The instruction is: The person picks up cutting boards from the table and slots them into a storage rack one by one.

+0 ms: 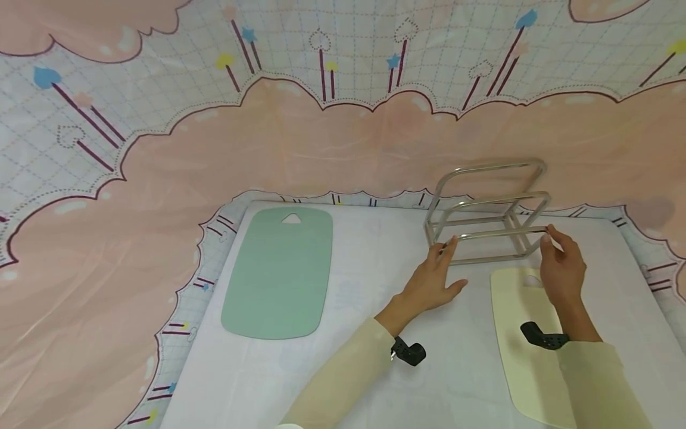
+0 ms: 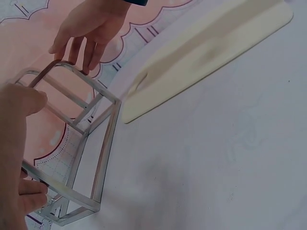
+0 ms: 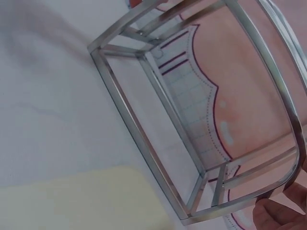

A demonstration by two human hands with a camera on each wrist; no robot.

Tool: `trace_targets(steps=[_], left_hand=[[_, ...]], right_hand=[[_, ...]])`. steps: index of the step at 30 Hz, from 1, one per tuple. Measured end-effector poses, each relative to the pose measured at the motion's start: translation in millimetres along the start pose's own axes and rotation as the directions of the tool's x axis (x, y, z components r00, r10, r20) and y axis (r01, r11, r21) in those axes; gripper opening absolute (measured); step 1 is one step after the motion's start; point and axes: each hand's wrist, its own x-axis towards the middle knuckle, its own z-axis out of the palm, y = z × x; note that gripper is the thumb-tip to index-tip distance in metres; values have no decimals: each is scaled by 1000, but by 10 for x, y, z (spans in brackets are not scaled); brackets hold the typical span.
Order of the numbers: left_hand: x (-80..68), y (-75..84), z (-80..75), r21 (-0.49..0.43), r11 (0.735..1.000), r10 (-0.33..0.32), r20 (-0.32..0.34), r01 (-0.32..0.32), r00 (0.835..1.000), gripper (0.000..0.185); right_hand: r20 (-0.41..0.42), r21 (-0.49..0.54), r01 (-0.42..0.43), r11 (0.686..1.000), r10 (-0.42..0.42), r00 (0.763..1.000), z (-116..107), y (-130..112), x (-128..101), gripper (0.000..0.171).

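Left hand (image 1: 431, 279) and right hand (image 1: 560, 267) are apart, one at each end of the nearest rail of the metal rack (image 1: 490, 211). Left fingertips pinch the rail's left corner; right thumb and fingers pinch its right corner. Rack stands upright on the bench (image 1: 370, 274), at 12 o'clock from both hands, spanning the gap between them. Cream cutting board (image 1: 527, 351) lies flat under the right forearm, at 6 o'clock from the rack, just beside its base. Green cutting board (image 1: 278, 271) lies flat at 9 o'clock, well apart from the left hand.
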Motion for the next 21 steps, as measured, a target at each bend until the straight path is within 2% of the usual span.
trace_targets(steps=[10,15,21], left_hand=[[-162,-59,-18,-12,999,31,-51,-32,998,96],[-251,-97,-45,-27,999,40,-52,-42,998,99],[-356,-135,-69,-43,999,28,-82,-32,996,99]], right_hand=[[-11,7,57,998,-57,998,106,-22,-55,42],[2,12,75,997,-75,997,153,-48,-126,42],[-11,0,151,989,-151,989,221,-59,-207,41]])
